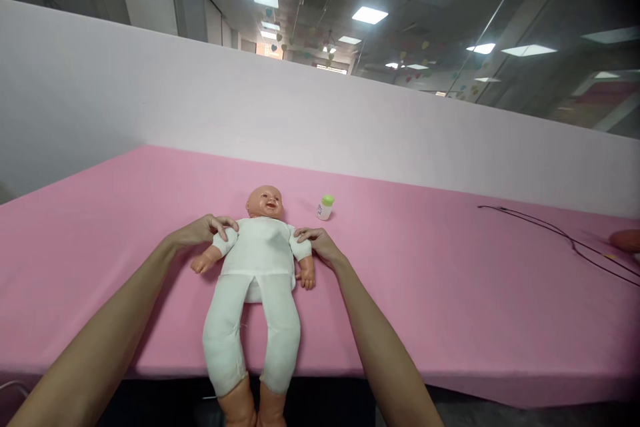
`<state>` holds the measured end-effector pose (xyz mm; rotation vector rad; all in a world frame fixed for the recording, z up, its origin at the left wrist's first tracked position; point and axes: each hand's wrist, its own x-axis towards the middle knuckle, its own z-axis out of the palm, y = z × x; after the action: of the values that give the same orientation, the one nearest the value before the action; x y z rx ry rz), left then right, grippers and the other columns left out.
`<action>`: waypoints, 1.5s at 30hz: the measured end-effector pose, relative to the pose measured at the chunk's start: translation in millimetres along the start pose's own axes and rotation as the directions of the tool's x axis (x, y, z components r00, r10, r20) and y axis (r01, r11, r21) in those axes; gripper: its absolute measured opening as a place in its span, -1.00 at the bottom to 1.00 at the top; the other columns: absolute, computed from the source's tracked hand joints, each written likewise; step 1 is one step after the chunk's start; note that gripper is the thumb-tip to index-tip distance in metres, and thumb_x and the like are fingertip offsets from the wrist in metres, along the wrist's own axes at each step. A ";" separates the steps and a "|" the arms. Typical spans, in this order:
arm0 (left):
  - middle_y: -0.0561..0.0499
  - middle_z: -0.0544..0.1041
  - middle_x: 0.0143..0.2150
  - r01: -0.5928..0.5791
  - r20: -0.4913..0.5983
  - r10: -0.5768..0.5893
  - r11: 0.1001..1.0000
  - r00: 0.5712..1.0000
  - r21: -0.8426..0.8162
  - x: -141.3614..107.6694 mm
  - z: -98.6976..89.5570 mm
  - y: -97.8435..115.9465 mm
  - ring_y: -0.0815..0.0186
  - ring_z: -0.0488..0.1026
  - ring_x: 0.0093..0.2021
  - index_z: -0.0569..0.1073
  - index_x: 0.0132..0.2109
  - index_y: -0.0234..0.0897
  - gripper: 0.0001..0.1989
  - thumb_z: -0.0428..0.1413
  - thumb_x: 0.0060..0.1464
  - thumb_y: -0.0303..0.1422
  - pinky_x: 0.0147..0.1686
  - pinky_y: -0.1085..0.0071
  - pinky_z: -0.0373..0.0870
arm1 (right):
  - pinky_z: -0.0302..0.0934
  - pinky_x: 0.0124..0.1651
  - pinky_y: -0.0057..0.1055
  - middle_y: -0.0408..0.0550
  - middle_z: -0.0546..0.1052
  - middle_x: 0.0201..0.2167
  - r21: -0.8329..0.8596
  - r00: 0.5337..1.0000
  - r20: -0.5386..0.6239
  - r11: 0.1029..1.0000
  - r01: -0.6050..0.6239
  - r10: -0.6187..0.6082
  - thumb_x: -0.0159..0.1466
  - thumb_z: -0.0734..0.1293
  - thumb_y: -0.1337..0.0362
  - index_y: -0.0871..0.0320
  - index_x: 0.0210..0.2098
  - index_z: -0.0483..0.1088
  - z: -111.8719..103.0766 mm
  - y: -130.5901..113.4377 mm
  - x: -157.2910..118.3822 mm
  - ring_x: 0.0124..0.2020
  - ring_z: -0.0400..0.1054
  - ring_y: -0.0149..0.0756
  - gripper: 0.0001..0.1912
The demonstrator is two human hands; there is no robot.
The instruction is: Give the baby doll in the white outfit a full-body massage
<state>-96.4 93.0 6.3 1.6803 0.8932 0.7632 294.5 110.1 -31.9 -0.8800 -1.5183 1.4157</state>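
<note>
A baby doll (260, 243) lies face up on the pink-covered table (410, 280), its head toward the wall. The trunk, upper arms and legs are white cloth; the head, forearms and feet are bare plastic. Its lower legs reach out past the table's front edge. My left hand (215, 228) is closed around the doll's upper arm on the left side of the view, fingers over the white cloth. On the other side, my right hand (320, 245) grips the opposite upper arm, its thumb partly hidden. Just beyond the doll's shoulder stands a small bottle (325, 207) with a green cap.
A low white wall (320, 120) runs along the table's far side, with glass above it. Thin black cables (545, 223) lie across the right part of the table. An orange-brown rounded object (625, 240) shows at the right edge.
</note>
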 end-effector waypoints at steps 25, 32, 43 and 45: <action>-0.22 0.64 0.00 -0.065 -0.032 0.062 0.991 0.998 -0.119 5.0 1.0 -11.7 -0.06 0.56 0.04 0.63 -0.52 -0.23 -0.84 0.45 -0.20 -0.31 -0.01 0.13 0.51 | 0.35 0.14 -0.17 0.00 0.67 -0.07 0.013 1.000 -0.028 1.000 -0.012 0.013 -0.05 0.51 0.35 0.08 -0.41 0.69 0.9 0.7 -0.4 0.02 0.50 -0.08 -0.82; -0.22 0.66 -0.05 -0.021 -0.249 -0.021 0.986 0.968 -0.165 10.3 7.2 -19.1 -0.03 0.58 -0.04 0.70 -0.20 -0.22 -0.62 0.49 -0.19 -0.15 -0.11 0.16 0.52 | 0.36 0.03 -0.20 -0.04 0.68 -0.15 0.053 0.986 -0.165 0.999 -0.003 0.012 -0.01 0.50 0.30 0.07 -0.25 0.70 5.8 1.4 2.4 -0.09 0.50 -0.12 -0.70; 0.02 0.45 -0.48 0.026 -0.473 -0.134 0.973 0.871 -0.229 24.1 24.6 -23.6 0.36 0.28 -0.51 0.53 -0.32 -0.31 -0.39 0.36 -0.06 0.20 -0.48 0.41 0.16 | 0.02 -0.41 -0.41 -0.21 0.43 -0.50 0.014 0.970 -0.238 0.999 -0.048 0.050 0.10 0.60 0.01 0.18 -0.28 0.55 11.0 -3.2 2.9 -0.51 0.12 -0.43 -0.60; 0.01 0.49 -0.45 0.007 -0.431 -0.108 0.974 0.896 -0.228 19.7 21.6 -18.2 0.35 0.31 -0.50 0.55 -0.28 -0.31 -0.45 0.40 -0.06 0.13 -0.47 0.41 0.19 | 0.09 -0.37 -0.41 -0.18 0.47 -0.48 -0.006 0.978 -0.205 0.999 -0.044 0.042 0.13 0.59 0.00 0.20 -0.25 0.58 11.1 -5.5 1.6 -0.49 0.18 -0.41 -0.60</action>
<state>-71.7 102.6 -15.6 1.2961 1.1172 1.1872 284.0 106.7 -26.1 -1.0371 -1.3592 1.3049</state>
